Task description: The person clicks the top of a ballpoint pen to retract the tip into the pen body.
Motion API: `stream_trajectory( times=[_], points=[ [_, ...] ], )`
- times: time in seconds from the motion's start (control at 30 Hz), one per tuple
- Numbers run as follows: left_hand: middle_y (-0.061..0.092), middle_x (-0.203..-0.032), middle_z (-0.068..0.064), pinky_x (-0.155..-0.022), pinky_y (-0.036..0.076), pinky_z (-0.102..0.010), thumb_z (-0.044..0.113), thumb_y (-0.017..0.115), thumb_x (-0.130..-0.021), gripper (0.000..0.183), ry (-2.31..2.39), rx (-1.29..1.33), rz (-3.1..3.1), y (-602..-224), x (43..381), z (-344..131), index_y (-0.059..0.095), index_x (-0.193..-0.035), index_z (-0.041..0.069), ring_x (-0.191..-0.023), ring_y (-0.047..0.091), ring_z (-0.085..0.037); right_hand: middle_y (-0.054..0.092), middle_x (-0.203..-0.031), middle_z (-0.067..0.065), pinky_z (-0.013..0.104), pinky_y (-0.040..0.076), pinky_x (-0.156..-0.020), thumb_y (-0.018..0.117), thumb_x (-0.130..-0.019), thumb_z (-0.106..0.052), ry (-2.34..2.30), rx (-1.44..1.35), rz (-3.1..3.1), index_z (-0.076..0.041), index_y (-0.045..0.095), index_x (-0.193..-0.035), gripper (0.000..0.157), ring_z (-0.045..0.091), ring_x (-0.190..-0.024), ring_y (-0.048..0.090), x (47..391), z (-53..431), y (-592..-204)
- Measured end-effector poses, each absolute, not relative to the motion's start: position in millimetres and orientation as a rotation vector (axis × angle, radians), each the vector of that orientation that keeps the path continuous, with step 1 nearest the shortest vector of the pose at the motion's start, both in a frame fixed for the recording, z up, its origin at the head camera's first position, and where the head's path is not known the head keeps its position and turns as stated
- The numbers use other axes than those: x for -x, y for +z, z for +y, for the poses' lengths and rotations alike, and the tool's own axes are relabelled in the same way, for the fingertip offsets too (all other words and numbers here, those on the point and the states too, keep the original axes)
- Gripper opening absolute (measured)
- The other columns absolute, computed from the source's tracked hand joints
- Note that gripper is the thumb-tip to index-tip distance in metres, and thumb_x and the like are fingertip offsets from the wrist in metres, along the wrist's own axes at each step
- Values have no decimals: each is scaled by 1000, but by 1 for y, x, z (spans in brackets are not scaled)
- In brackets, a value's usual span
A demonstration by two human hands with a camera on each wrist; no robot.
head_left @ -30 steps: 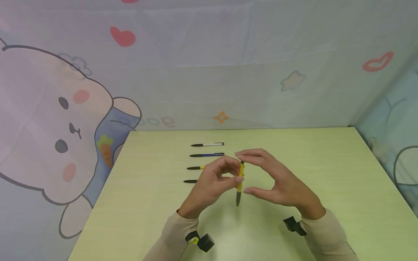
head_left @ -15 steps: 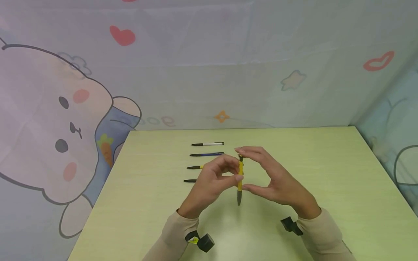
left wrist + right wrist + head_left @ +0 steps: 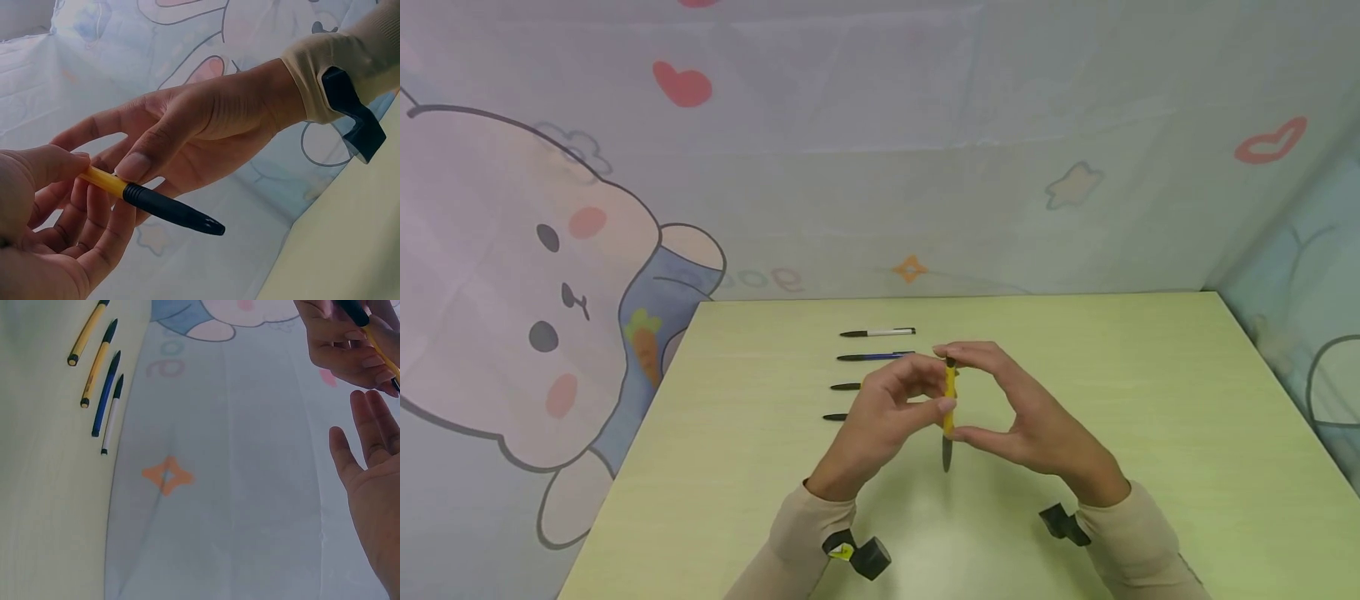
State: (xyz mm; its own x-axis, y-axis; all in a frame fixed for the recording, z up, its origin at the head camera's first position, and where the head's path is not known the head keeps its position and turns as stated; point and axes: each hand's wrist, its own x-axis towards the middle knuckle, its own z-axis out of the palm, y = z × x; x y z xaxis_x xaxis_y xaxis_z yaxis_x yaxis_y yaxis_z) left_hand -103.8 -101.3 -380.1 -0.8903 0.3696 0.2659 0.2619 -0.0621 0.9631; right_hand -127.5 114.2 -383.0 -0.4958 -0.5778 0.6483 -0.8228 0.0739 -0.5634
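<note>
A yellow pen (image 3: 950, 421) with a black grip is held nearly upright above the table, its dark tip pointing down. My left hand (image 3: 887, 412) pinches the barrel between thumb and fingers. My right hand (image 3: 1033, 421) arches beside it in a C shape, with fingertips over the pen's top end and the thumb against the lower barrel. In the left wrist view the right thumb (image 3: 135, 165) meets the yellow barrel just above the black grip (image 3: 172, 208). Fairly straight right fingers (image 3: 369, 428) show near the pen's end in the right wrist view.
Left of the hands lies a row of pens: a white pen (image 3: 889, 332), a blue pen (image 3: 872, 357), and two yellow ones, a yellow pen (image 3: 97, 369) and another yellow pen (image 3: 87, 331). A patterned cloth (image 3: 850, 167) hangs behind the table (image 3: 1150, 375).
My right hand has moved left to the pen, bringing its thumb from apart to the lower barrel and its fingertips over the top end. My left hand stays almost still, pinching the pen.
</note>
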Motion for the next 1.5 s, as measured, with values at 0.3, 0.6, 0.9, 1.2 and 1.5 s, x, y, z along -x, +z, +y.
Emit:
stream_trajectory(
  times=[0.3, 0.6, 0.9, 1.2, 1.5],
  points=[
    [66, -112, -8, -86, 58, -38, 10, 71, -96, 22, 2112, -692, 2044, -379, 104, -103, 65, -117, 13, -103, 66, -26, 52, -141, 15, 25, 37, -114, 87, -70, 10, 1455, -1384, -2108, 3, 45, -142, 84, 19, -132, 48, 113, 109, -363],
    [66, -110, -10, -82, 60, -39, 8, 71, -95, 24, 2097, -706, 2024, -379, 104, -104, 64, -117, 14, -103, 67, -28, 52, -140, 18, 24, 37, -114, 86, -69, 13, 1500, -1391, -2090, 4, 47, -140, 81, 19, -134, 48, 109, 107, -355],
    [66, -109, -10, -80, 61, -41, 7, 70, -95, 24, 2100, -717, 2031, -381, 104, -104, 63, -118, 7, -101, 68, -29, 50, -142, 22, 24, 35, -115, 84, -70, 14, 1539, -1385, -2080, 4, 49, -137, 77, 21, -137, 45, 108, 106, -357],
    [67, -110, -11, -78, 61, -43, 10, 70, -95, 26, 2087, -679, 2053, -378, 107, -105, 65, -120, 15, -99, 68, -29, 48, -145, 17, 25, 33, -117, 86, -71, 11, 1470, -1338, -2126, 2, 44, -144, 84, 21, -137, 44, 111, 107, -364],
    [66, -110, -10, -79, 62, -44, 10, 70, -96, 24, 1994, -719, 2066, -382, 111, -111, 64, -119, 13, -97, 67, -26, 51, -143, 16, 24, 34, -117, 83, -74, 11, 1475, -1284, -2151, 1, 47, -144, 79, 21, -137, 46, 107, 114, -362]
  ],
)
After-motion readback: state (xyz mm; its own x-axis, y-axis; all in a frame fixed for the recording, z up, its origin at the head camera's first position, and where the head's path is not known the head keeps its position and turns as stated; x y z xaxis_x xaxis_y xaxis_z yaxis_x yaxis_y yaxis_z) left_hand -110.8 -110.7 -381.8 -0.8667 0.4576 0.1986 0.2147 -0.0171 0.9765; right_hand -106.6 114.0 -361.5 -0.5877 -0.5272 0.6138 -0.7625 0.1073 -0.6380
